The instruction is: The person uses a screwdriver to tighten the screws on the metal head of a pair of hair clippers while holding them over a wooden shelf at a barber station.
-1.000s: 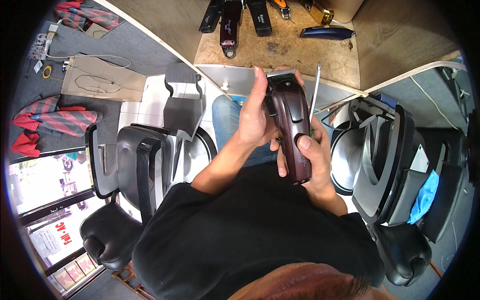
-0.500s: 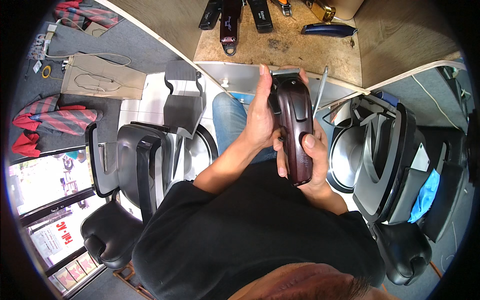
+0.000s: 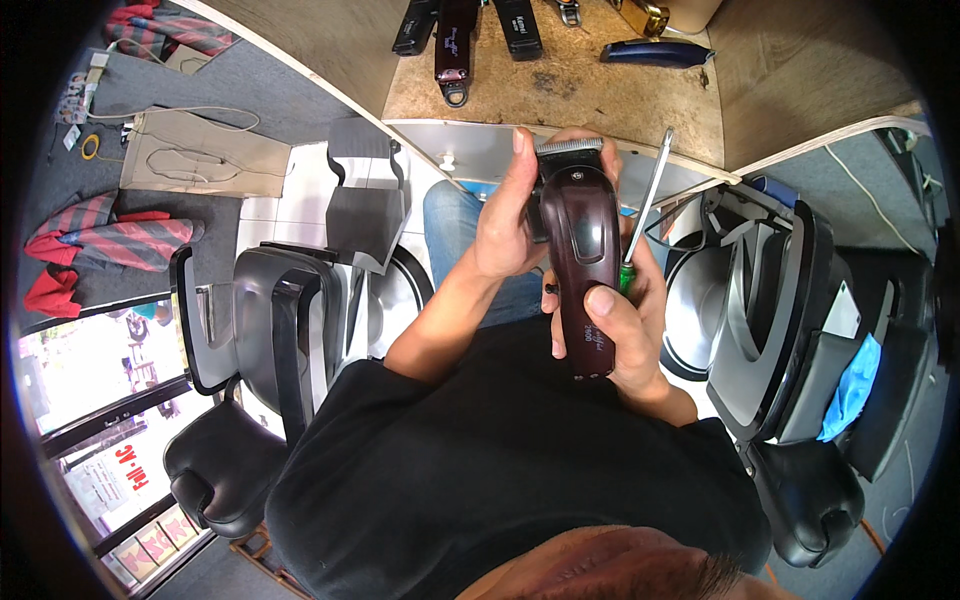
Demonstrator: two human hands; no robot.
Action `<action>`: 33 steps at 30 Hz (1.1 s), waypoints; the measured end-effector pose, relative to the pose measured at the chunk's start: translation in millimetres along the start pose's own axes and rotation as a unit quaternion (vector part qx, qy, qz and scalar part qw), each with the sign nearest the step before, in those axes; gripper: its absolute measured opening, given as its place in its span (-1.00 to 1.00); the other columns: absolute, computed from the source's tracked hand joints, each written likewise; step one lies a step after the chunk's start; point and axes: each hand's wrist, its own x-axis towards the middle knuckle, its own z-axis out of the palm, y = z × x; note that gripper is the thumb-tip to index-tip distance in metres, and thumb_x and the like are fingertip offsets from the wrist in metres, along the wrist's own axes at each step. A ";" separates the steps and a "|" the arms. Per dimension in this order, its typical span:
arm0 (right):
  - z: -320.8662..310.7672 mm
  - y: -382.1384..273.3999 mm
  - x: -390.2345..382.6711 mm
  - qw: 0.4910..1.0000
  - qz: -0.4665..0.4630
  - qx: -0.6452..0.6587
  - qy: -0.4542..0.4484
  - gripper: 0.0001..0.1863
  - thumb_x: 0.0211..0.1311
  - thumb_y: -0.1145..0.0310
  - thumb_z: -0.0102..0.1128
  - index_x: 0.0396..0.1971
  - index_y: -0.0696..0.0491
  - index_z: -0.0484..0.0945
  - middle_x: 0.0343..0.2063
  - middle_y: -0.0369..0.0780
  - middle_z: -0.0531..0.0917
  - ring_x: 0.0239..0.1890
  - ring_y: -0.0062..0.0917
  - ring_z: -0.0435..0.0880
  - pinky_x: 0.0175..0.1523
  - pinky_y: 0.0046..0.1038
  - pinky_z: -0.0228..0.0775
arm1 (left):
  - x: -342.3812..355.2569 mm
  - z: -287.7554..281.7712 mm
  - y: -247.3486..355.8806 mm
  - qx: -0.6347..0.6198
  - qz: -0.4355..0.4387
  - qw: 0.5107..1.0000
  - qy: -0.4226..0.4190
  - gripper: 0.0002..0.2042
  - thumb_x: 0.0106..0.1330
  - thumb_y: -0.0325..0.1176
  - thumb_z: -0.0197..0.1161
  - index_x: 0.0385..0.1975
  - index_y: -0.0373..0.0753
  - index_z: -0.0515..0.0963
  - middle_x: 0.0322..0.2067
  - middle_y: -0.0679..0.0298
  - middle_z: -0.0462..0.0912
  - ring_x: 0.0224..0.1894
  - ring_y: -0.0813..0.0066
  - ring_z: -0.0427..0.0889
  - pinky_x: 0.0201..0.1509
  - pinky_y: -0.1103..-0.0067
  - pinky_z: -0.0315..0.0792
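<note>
Between my two hands is a dark maroon hair clipper (image 3: 582, 250), its toothed metal blade pointing away from me. My left hand (image 3: 507, 215) is closed round the blade end, with the thumb raised along the left side and fingers behind the head. Round the lower body wraps my right hand (image 3: 632, 325), its thumb pressed on the front. A screwdriver (image 3: 652, 195) with a green handle is also tucked in my right hand, behind the clipper, its metal shaft sticking up on the right. Part of its handle is hidden by the clipper and fingers.
Ahead, a worn wooden shelf (image 3: 480, 90) carries a second maroon clipper (image 3: 455, 45), black clippers (image 3: 518, 30), a dark blue trimmer (image 3: 655, 53) and a gold one (image 3: 643, 17). Black barber chairs (image 3: 275, 310) stand on both sides. A blue cloth (image 3: 853, 388) lies at right.
The clipper has turned, so its front faces up more squarely and its lower end has shifted slightly left. The screwdriver has swung right, and its green handle now shows.
</note>
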 end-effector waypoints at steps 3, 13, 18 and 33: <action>0.2 -2.3 0.0 1.000 0.003 -0.003 0.001 -0.32 0.33 0.18 0.32 0.24 0.26 0.23 -0.32 0.14 0.60 -0.61 -0.39 0.63 -0.61 -0.47 0.56 | 0.3 1.8 1.4 0.014 0.005 1.000 0.005 -0.22 0.62 0.29 -0.50 0.22 -0.37 0.39 -0.03 0.16 0.55 0.00 0.42 0.58 0.14 0.45 0.53; -7.9 0.7 3.7 0.997 -0.006 0.075 0.007 -0.32 0.36 0.18 0.28 0.29 0.26 0.22 -0.25 0.09 0.61 -0.45 -0.39 0.72 -0.60 -0.45 0.63 | -7.0 23.1 6.0 0.248 -0.007 0.967 0.063 0.18 0.23 0.57 0.13 0.51 -0.46 0.10 0.16 -0.11 0.51 0.08 0.28 0.65 0.21 0.37 0.55; -0.4 -0.4 0.5 0.998 -0.012 0.033 0.046 -0.29 0.36 0.10 0.25 0.28 0.28 0.23 -0.33 0.12 0.60 -0.53 -0.41 0.66 -0.66 -0.47 0.58 | -10.8 17.8 5.7 0.216 0.002 0.976 0.040 -0.08 0.39 0.22 0.14 0.51 -0.42 0.10 0.17 -0.06 0.51 0.10 0.28 0.63 0.24 0.38 0.50; -1.7 1.6 2.4 0.997 -0.018 0.068 0.028 -0.25 0.36 0.06 0.29 0.30 0.27 0.21 -0.35 0.12 0.59 -0.60 -0.40 0.63 -0.66 -0.48 0.58 | -17.2 16.4 -1.7 0.234 -0.002 0.970 0.060 0.12 0.26 0.49 0.17 0.54 -0.37 0.02 0.15 -0.04 0.46 0.09 0.25 0.60 0.18 0.35 0.55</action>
